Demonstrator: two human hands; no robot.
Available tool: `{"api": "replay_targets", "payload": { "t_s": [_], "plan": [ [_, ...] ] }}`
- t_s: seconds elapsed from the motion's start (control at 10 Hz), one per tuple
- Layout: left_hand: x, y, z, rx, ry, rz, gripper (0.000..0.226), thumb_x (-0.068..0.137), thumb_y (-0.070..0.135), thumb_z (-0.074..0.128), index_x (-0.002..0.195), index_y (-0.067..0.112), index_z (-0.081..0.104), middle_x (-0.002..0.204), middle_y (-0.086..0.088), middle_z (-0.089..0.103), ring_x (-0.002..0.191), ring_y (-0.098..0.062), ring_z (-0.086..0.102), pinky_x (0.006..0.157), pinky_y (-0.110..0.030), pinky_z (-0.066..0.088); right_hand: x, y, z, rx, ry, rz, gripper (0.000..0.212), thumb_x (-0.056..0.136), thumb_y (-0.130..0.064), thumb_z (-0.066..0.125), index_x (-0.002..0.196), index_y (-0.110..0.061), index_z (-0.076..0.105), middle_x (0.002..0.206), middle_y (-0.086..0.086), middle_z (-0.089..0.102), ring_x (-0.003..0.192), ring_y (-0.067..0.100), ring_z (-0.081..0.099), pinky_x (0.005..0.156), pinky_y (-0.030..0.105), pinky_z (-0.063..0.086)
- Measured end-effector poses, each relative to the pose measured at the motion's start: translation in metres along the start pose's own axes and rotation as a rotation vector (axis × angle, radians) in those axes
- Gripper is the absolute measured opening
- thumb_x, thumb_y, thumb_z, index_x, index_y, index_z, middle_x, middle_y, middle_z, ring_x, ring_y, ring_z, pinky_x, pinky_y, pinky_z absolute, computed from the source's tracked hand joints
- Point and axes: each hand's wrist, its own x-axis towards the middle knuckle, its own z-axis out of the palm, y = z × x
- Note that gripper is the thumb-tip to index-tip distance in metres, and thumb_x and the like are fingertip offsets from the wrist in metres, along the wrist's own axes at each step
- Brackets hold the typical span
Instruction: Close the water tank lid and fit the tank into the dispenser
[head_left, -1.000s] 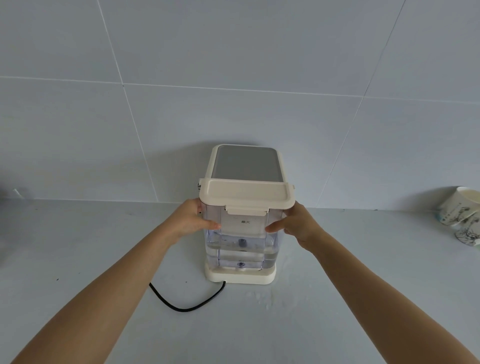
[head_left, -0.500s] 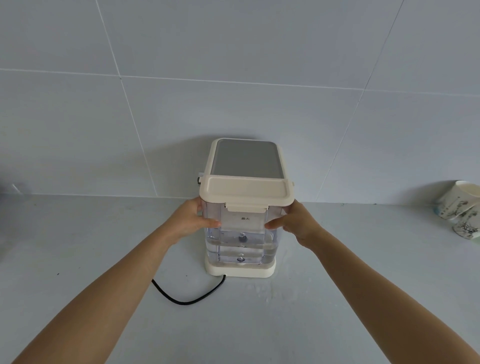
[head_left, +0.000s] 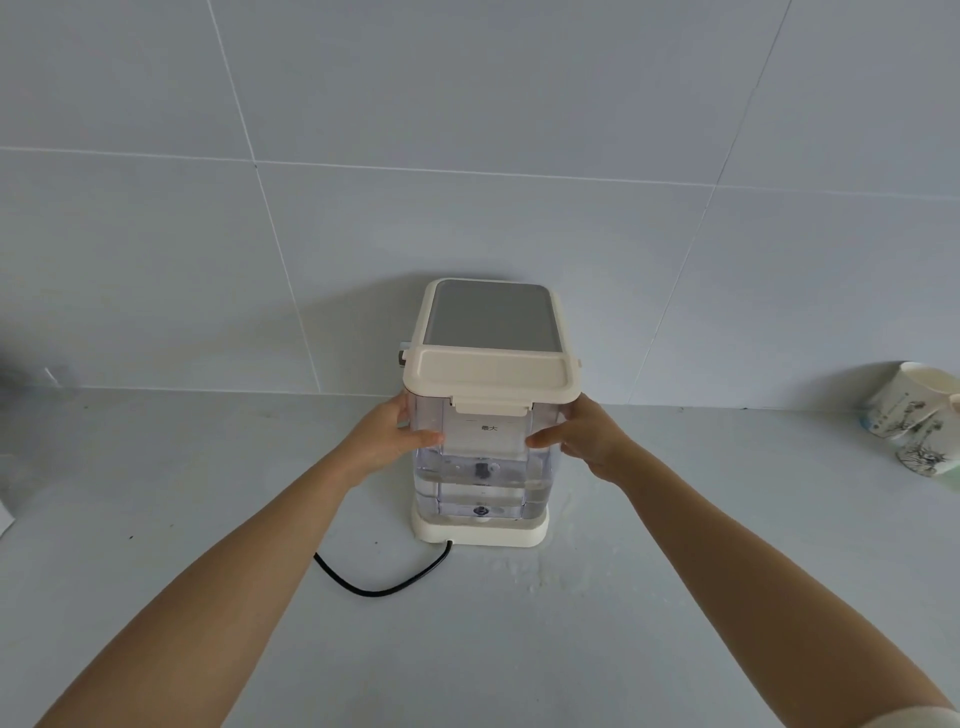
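The clear water tank, partly filled with water, stands upright on the cream base of the dispenser, against its body. Its cream lid lies flat and shut on top, with the front latch down. My left hand grips the tank's left side just below the lid. On the opposite side my right hand holds the tank at the same height. Both thumbs press on the tank's front face.
A black power cord curls out from the base onto the grey counter. Two patterned paper cups lie at the far right by the tiled wall. A white scrap shows at the left edge.
The tank has sunk slightly onto the base between my hands. My grip on both sides is the same, and the view has shifted a little.
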Motion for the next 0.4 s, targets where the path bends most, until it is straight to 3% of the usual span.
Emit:
{"api": "replay_targets", "payload": {
  "t_s": [0.1, 0.2, 0.3, 0.4],
  "plan": [
    [-0.004, -0.001, 0.003, 0.013, 0.001, 0.020, 0.067, 0.082, 0.020, 0.064, 0.140, 0.022, 0.031, 0.139, 0.006, 0.046, 0.132, -0.015, 0.040, 0.108, -0.033, 0.033, -0.005, 0.001, -0.002, -0.038, 0.027, 0.009, 0.081, 0.066, 0.005, 0.072, 0.133, -0.014, 0.031, 0.131, 0.006, 0.048, 0.117, 0.025, 0.045, 0.092, 0.036, 0.042],
    [-0.014, 0.006, 0.003, 0.060, 0.051, 0.064, 0.082, 0.079, 0.023, 0.069, 0.143, 0.025, 0.018, 0.131, 0.015, 0.036, 0.123, -0.009, 0.037, 0.104, -0.029, 0.031, -0.014, -0.004, -0.006, -0.135, 0.076, -0.011, 0.104, 0.070, -0.010, 0.076, 0.145, -0.016, 0.005, 0.143, 0.009, 0.039, 0.134, 0.031, 0.037, 0.110, 0.045, 0.035],
    [-0.019, 0.017, 0.002, 0.124, 0.154, 0.181, 0.099, 0.071, 0.030, 0.073, 0.146, 0.020, 0.008, 0.139, 0.017, 0.027, 0.131, -0.007, 0.030, 0.106, -0.027, 0.029, -0.023, -0.015, -0.012, -0.310, 0.109, -0.065, 0.113, 0.077, -0.020, 0.070, 0.145, -0.014, -0.021, 0.157, 0.010, 0.017, 0.141, 0.031, 0.026, 0.113, 0.039, 0.025],
    [-0.025, 0.039, -0.002, 0.251, 0.300, 0.236, 0.100, 0.079, 0.033, 0.067, 0.147, 0.016, -0.003, 0.157, 0.007, 0.009, 0.143, -0.012, 0.016, 0.109, -0.025, 0.019, -0.031, -0.032, -0.018, -0.450, 0.161, -0.180, 0.111, 0.079, -0.030, 0.067, 0.144, -0.011, -0.022, 0.160, 0.005, -0.001, 0.145, 0.027, 0.016, 0.115, 0.035, 0.021]
  ]
}}
